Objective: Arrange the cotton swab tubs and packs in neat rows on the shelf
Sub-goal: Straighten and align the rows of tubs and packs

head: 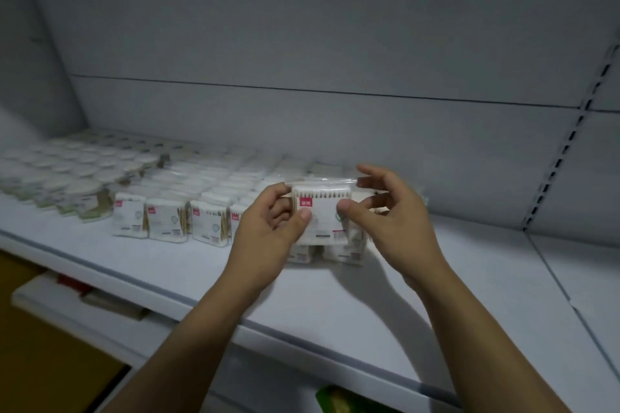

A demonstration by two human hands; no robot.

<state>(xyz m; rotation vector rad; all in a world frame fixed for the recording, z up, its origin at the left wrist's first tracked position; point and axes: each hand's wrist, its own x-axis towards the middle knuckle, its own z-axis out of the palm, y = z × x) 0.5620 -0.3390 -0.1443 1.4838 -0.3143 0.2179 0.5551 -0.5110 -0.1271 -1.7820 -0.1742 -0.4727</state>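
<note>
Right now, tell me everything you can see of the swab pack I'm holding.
The pack is a small, squarish clear plastic bag of white-tipped swabs on pale sticks, with a red label at its upper left and a crinkled flap on top. It is upright, facing you, above other packs on the shelf. Your left hand pinches its left edge, your right hand its right, thumbs on the front.
</note>
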